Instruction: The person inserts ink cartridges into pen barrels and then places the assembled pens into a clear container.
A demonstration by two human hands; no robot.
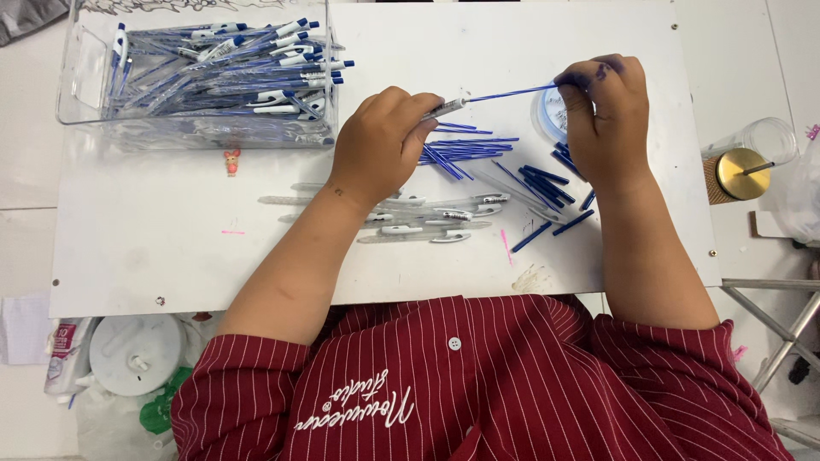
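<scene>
Refill into barrel, mid-table, above loose parts.
Left hand grips pen barrel; right hand pinches blue refill at its far end, tip apparently entering the barrel. Keep both collinear, feed straight; finished pens fill the clear bin far left.

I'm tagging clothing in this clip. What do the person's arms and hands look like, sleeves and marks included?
Both forearms are bare. The sleeves are short, dark red with thin white stripes, ending above the elbows. The left hand is bare, no glove or ring visible. The right hand has dark blue ink stains on the fingertips.
</scene>
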